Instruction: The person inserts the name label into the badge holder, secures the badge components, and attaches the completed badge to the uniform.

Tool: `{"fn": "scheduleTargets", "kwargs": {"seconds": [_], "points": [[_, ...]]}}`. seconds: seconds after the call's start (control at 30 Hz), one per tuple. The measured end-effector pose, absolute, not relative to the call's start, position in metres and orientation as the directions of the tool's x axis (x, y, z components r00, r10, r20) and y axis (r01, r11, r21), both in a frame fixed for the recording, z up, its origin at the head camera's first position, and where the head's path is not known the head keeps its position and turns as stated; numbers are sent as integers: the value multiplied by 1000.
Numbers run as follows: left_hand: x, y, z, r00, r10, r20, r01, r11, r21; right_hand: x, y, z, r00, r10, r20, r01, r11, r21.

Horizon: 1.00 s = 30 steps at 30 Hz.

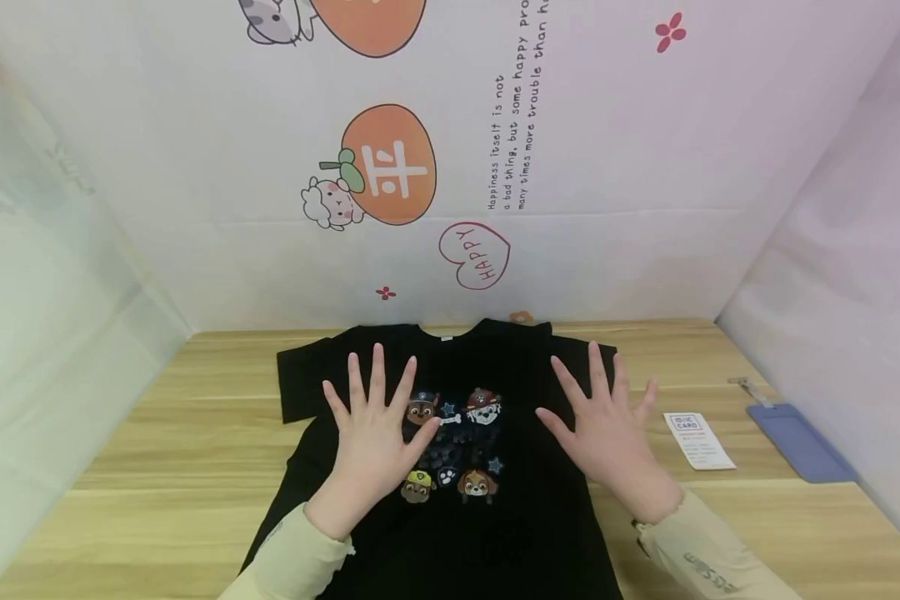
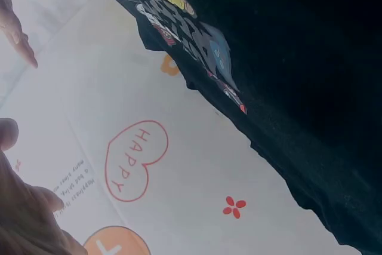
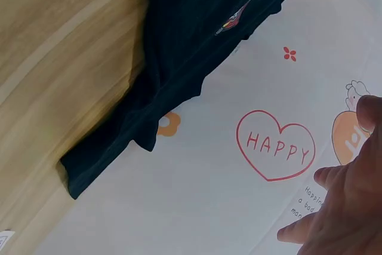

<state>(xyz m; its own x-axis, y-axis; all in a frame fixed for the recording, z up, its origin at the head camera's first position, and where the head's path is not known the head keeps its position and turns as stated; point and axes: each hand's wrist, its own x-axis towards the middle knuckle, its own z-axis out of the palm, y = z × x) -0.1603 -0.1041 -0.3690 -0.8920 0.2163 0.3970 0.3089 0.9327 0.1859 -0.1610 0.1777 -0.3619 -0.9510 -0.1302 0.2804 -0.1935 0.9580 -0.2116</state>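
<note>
A black short-sleeved T-shirt (image 1: 525, 533) lies spread on the wooden table, its neckline toward the back wall and cartoon dog faces printed on its chest. My left hand (image 1: 375, 437), fingers straight and spread, overlaps the shirt's left half in the head view. On the other side my right hand (image 1: 611, 433) has its fingers fanned out over the shirt's right edge. Neither hand holds anything. In the left wrist view the left hand (image 2: 27, 207) shows at the lower left, apart from the shirt. The right hand (image 3: 352, 201) appears at the right wrist view's lower right.
On the right of the wooden table (image 1: 157, 467) lie a white printed card (image 1: 699, 442) and a blue badge holder (image 1: 801, 442) with a clip. White cloth (image 1: 607, 250) with cartoon prints and lettering rises behind the table, and pale cloth walls stand at both sides.
</note>
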Motion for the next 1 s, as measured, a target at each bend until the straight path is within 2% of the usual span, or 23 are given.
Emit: {"fn": "scheduleTargets", "kwargs": {"seconds": [0.2,0.53,0.77,1.0], "points": [[-161,-107,-367,-888,217,406,324,921,215,-162,186,-363,-943,-128,306,-194,961,-197],[-156,-114,-362,-878,245,410,427,788,443,-161,231,-366,-939,-90,331,-149,976,-158],[-156,-117,-363,-906,222,359,400,724,562,-159,279,-373,-930,-27,367,-81,988,-131],[-157,-119,-367,-932,233,277,362,624,692,-165,336,-380,-964,77,256,30,982,-186]]}}
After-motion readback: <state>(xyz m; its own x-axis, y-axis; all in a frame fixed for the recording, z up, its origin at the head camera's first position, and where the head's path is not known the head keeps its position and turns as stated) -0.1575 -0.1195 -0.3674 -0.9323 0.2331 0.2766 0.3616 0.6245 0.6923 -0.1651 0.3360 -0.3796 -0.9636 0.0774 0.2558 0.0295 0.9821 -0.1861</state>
